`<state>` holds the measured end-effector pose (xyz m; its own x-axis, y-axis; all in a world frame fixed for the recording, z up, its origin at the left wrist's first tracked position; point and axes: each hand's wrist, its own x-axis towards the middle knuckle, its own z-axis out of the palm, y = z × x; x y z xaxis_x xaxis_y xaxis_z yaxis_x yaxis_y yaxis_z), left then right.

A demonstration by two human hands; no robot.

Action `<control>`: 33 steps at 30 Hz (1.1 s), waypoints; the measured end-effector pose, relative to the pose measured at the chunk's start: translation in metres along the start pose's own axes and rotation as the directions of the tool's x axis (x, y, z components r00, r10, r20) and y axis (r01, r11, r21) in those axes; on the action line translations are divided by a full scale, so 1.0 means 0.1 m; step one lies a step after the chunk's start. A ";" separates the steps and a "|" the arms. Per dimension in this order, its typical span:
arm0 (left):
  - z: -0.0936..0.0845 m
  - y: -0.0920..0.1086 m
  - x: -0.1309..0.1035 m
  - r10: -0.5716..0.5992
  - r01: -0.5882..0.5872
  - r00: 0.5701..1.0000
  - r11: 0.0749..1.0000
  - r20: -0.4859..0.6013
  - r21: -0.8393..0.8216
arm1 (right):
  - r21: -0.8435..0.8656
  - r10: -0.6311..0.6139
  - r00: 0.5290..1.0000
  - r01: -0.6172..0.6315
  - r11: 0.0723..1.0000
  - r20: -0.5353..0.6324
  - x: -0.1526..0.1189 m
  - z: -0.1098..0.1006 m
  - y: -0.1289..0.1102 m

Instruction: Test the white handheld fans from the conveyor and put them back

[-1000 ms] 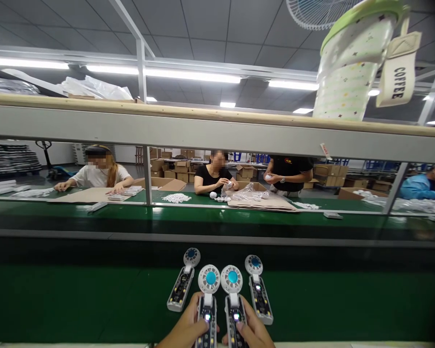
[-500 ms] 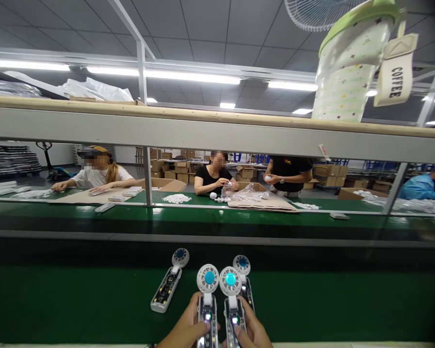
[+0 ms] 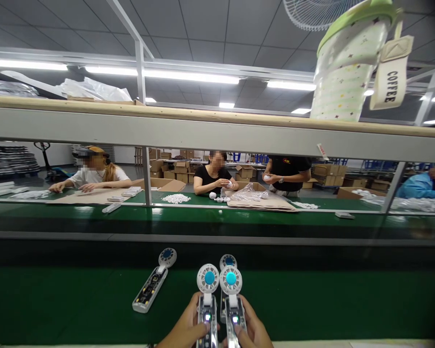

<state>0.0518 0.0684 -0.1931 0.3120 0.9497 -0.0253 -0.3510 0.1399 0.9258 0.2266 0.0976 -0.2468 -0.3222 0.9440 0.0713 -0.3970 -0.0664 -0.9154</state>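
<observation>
My left hand [image 3: 187, 325] is closed round a small handheld fan [image 3: 208, 279] with a white round head, a blue centre and an open-looking handle showing circuitry. My right hand [image 3: 255, 327] grips a second handheld fan [image 3: 231, 279], whose centre glows brighter cyan. Both are held upright side by side, heads nearly touching, and a small light shines on each handle. Each thumb rests on a handle just below that light. Another fan [image 3: 150, 290] lies tilted on the green belt to the left. Partly hidden behind the held pair is one more fan [image 3: 228, 261].
The green belt [image 3: 304, 290] runs across in front of me. Above it spans a shelf beam [image 3: 203, 133] bearing a cup [image 3: 348, 72] and plastic bags. Across the line, several co-workers sit or stand at a green bench with white parts [image 3: 176, 198] and cardboard [image 3: 261, 203].
The two fans lying on the belt have shifted left, one now sitting behind the held pair. Both hands and their fans stay in place. White pieces on the far bench have moved right.
</observation>
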 end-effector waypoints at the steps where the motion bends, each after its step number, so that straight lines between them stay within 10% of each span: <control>1: 0.00 0.00 0.00 -0.001 0.001 1.000 1.000 -0.002 0.007 | -0.003 -0.007 1.000 0.007 1.000 0.006 0.00 0.00 0.00; 33: -0.01 0.00 0.05 0.064 -0.066 0.997 0.997 0.042 0.047 | -0.066 -0.085 0.986 0.096 0.993 0.146 0.01 -0.01 -0.08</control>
<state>0.0526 0.0729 -0.1939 0.3260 0.9440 0.0503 -0.3290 0.0634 0.9422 0.2301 0.0997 -0.2392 -0.4092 0.8888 0.2062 -0.3685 0.0457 -0.9285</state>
